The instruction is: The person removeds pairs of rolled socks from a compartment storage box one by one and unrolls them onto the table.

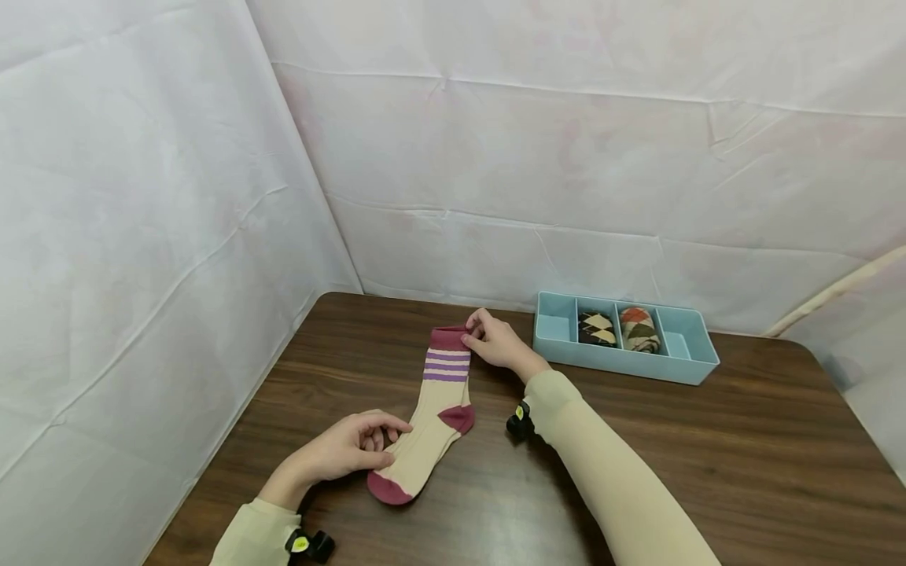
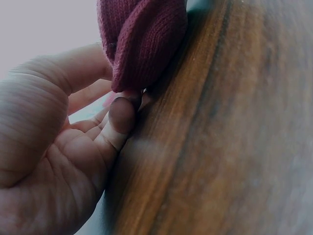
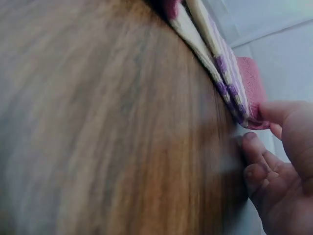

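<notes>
A pair of cream socks (image 1: 432,417) lies stacked flat on the wooden table, with maroon cuffs, heels and toes and purple stripes. My left hand (image 1: 354,446) rests at the toe end, its thumb and index finger lightly touching the sock and spread apart, the other fingers loosely bent. In the left wrist view, the maroon toe (image 2: 146,44) covers part of the thumb. At the far end, my right hand (image 1: 498,342) pinches the corner of the maroon cuff (image 3: 252,83) between thumb and index finger. The right wrist view shows its other fingers bent beside the table surface.
A light blue divided box (image 1: 623,360) stands at the back right of the table (image 1: 764,440). Its middle compartments hold a dark argyle rolled sock (image 1: 597,328) and a beige, orange and green one (image 1: 640,330). White cloth (image 1: 566,157) hangs behind and at the left.
</notes>
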`<state>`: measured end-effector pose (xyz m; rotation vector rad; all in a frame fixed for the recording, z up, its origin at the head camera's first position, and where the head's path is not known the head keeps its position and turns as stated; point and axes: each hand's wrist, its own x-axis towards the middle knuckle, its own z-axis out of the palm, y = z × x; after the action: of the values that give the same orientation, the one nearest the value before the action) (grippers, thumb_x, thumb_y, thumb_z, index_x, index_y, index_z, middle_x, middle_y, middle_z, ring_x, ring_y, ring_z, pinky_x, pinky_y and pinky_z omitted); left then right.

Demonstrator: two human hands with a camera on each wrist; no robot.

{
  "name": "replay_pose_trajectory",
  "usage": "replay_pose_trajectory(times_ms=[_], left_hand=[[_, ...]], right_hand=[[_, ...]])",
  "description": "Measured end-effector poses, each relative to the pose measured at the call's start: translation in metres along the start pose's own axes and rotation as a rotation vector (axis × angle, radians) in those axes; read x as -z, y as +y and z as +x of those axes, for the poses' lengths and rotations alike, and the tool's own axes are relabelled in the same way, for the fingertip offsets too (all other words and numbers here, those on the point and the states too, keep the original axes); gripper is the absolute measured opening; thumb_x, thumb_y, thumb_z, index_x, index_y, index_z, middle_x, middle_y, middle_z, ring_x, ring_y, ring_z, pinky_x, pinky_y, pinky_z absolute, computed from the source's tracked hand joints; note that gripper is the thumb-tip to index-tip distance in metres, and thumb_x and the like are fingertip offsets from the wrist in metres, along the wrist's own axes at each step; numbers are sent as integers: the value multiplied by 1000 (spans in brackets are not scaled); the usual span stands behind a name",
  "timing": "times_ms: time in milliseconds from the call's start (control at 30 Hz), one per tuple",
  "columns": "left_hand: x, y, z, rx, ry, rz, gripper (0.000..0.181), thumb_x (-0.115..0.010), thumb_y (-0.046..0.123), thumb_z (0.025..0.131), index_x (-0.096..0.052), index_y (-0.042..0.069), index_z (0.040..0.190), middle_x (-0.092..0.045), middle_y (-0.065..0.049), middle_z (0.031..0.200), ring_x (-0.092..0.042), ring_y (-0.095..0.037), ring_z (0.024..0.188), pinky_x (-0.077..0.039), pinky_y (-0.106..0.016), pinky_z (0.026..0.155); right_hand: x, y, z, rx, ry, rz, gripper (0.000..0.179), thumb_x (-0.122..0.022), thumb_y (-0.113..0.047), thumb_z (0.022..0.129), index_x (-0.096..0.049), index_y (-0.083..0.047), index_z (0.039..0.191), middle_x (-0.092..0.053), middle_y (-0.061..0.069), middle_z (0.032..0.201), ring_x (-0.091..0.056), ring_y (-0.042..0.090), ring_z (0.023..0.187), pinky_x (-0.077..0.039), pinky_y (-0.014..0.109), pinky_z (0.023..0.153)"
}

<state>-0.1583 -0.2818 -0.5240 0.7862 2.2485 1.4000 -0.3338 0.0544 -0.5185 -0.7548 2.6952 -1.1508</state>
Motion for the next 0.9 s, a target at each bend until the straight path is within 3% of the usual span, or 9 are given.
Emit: replay_pose_trajectory(times_ms=[133,300,433,633,900], left_hand=[[-1,-1,1,-4,-3,-13,43,-81,11,99,-70,10,141,-67,-15,111,-59,-7,81,-54,-24,71],[-2,0,1,4,-3,-24,43,-81,11,99,-70,11,141,-67,-16,112,-58,-8,81,-54,-23,71],[-3,-1,2,8,-3,-25,43,-82,12,99,-70,12,141,-67,-15,111,-59,-8,82,-54,-23,71],[-3,0,2,3,-2,-14,44,-82,11,99,-70,11,142,-67,-15,112,-59,-8,83,-54,-23,72],[-3,11,0,43,-11,56,53,-82,9,97,-65,15,147,-62,-11,115,-58,-10,83,-53,-24,73]], right_hand=[[-2,4,3,-8,25,-31,22,-70,-21,109,-56,-15,125,-70,8,110,-66,22,92,-56,44,87],[-4,5,0,52,17,-86,8,-67,-16,111,-69,-19,119,-63,8,114,-58,25,107,-52,45,93],[-3,4,-5,75,-2,-102,15,-69,-20,110,-78,-21,122,-61,8,114,-54,23,103,-51,43,91],[-4,0,-8,39,-48,-139,40,-80,-37,102,-74,-29,141,-55,10,124,-55,21,99,-50,39,81],[-15,-7,-7,-7,-76,-160,45,-72,-31,108,-65,-41,151,-46,9,123,-52,23,97,-44,40,74]])
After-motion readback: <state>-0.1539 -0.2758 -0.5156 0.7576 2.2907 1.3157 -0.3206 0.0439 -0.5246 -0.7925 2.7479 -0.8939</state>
